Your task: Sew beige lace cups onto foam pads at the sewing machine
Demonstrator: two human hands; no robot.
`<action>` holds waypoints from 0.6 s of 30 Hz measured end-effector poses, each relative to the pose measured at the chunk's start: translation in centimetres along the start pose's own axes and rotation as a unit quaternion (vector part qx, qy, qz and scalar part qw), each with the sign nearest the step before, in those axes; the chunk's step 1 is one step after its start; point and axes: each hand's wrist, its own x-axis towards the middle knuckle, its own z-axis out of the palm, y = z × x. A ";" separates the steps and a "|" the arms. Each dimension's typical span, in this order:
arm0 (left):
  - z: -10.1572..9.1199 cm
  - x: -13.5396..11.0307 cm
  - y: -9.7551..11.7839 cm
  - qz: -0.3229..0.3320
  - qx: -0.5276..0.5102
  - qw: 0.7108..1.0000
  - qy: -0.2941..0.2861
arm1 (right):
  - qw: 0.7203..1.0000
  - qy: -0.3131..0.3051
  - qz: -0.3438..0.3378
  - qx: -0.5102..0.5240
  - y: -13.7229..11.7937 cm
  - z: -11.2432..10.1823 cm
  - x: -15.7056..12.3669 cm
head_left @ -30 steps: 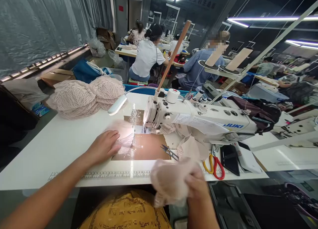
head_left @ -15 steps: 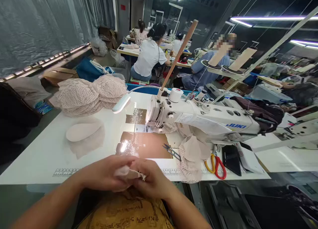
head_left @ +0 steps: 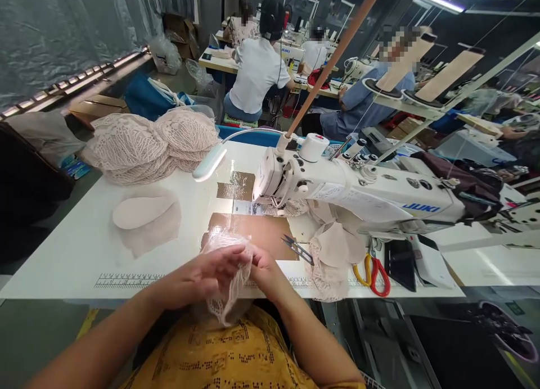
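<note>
A pile of beige lace cups (head_left: 147,144), openwork and rounded, is stacked at the table's (head_left: 63,254) back left edge. In front of it, a smooth cup piece (head_left: 143,212) lies flat over sheer mesh, with glossy white surface between it and the slanting left edge. A printed ruler scale (head_left: 122,280) runs along the front edge, its figures too small to read. At the middle of that edge, the left hand (head_left: 192,279) has its fingers half curled against a sheer lace piece (head_left: 236,283); whether they grip it I cannot tell. The right hand (head_left: 268,271) pinches the lace's right side between thumb and fingers. Beyond them lies a shiny brown sheet (head_left: 261,234), dark snips (head_left: 297,249) across its right edge. Further right, cup fabric and lace (head_left: 333,245) reach the front edge. The white sewing machine (head_left: 379,181) behind reads "JUKI" in blue; its paper label is illegible. Scissors (head_left: 381,279) with yellow and red handles and a flat black device (head_left: 400,265) lie near the front right corner.
</note>
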 end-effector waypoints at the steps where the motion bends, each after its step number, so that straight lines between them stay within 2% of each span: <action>1: 0.4 0.2 0.0 0.016 -0.021 0.999 -0.022 | 0.999 -0.033 0.016 0.039 0.3 0.2 0.1; 3: 0.6 0.3 0.1 0.047 -0.021 0.999 -0.017 | 0.992 -0.062 0.039 0.098 0.8 0.3 0.2; 4: 0.4 0.2 0.1 0.066 0.003 0.998 0.014 | 0.990 -0.063 0.050 0.120 0.9 0.3 0.1; 6: -0.3 0.2 0.1 0.083 0.080 0.986 0.118 | 0.986 -0.050 0.056 0.147 0.9 0.1 0.0; 8: -1.0 0.4 -0.2 0.050 0.126 0.970 0.200 | 0.986 -0.044 0.042 0.155 0.7 0.0 0.0; 10: -1.5 0.7 -0.6 -0.017 0.090 0.978 0.188 | 0.986 -0.049 0.022 0.155 0.4 -0.1 0.1; 12: -1.7 0.9 -1.0 -0.073 0.005 0.991 0.116 | 0.986 -0.041 0.005 0.160 0.2 -0.2 0.2; 14: -1.7 0.9 -1.3 -0.100 -0.065 0.991 0.066 | 0.984 -0.003 -0.003 0.175 0.2 -0.5 0.2; 16: -1.8 0.8 -1.5 -0.101 -0.099 0.988 0.058 | 0.981 0.052 -0.003 0.187 0.3 -0.9 0.2; 18: -1.8 0.7 -1.6 -0.096 -0.110 0.986 0.085 | 0.976 0.108 -0.001 0.192 0.5 -1.2 0.2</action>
